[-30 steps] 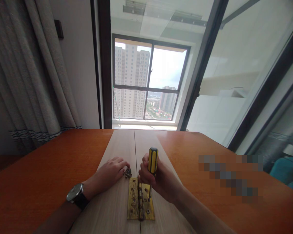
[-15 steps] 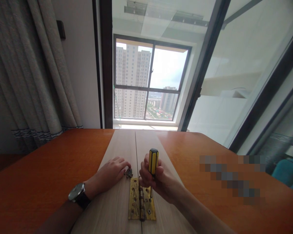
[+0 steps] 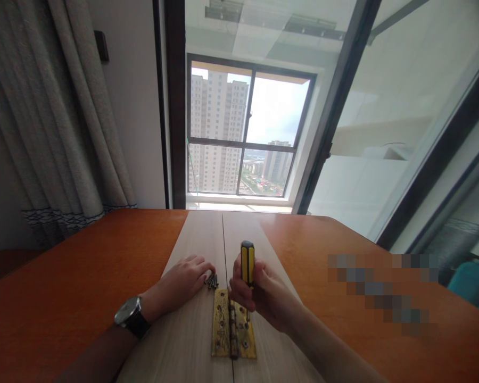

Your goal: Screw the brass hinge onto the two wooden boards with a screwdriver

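My right hand (image 3: 259,292) grips a yellow and black screwdriver (image 3: 247,263) upright, its tip down on the right leaf of a brass hinge (image 3: 232,331). The hinge lies flat across the seam between two pale wooden boards (image 3: 191,340). My left hand (image 3: 179,284), with a wristwatch (image 3: 131,317) on the wrist, rests palm down on the left board. Its fingertips touch a small cluster of loose screws (image 3: 212,280) just above the hinge.
The boards lie on an orange-brown wooden table (image 3: 83,287). Curtains (image 3: 51,117) hang at the left behind the table. A large window (image 3: 243,133) with high-rise buildings outside is straight ahead. A blurred patch (image 3: 383,292) covers part of the table at the right.
The view has shifted slightly. My right hand has turned the screwdriver a little on the hinge; the left hand stays by the screws.
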A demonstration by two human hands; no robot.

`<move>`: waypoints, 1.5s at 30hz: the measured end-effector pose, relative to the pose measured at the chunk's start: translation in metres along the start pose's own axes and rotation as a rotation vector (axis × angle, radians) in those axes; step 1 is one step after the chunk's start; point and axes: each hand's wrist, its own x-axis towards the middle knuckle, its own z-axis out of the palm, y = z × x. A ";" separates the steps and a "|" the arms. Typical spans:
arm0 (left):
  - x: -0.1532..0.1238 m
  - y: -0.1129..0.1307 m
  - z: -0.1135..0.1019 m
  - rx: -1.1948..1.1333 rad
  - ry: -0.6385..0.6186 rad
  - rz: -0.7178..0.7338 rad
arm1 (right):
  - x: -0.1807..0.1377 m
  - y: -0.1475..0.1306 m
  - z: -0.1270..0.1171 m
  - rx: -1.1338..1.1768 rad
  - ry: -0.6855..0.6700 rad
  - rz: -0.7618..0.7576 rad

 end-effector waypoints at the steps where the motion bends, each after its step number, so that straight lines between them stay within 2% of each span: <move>1: 0.000 0.001 0.000 0.002 0.002 -0.001 | 0.000 0.000 0.000 0.002 -0.015 0.003; 6: 0.000 0.002 -0.001 0.017 0.010 -0.002 | 0.000 0.001 0.003 0.022 -0.047 0.017; 16: 0.000 0.004 -0.003 0.013 0.002 -0.005 | 0.004 -0.004 0.003 0.084 0.027 0.070; 31: 0.001 0.004 -0.003 0.023 -0.001 -0.009 | 0.004 -0.005 0.005 0.063 0.006 0.021; 39: 0.000 0.001 -0.001 0.003 -0.007 -0.022 | 0.004 -0.005 0.005 0.109 0.109 0.023; 45: 0.002 0.002 -0.003 0.018 -0.005 -0.034 | 0.006 -0.005 0.002 0.170 0.113 0.016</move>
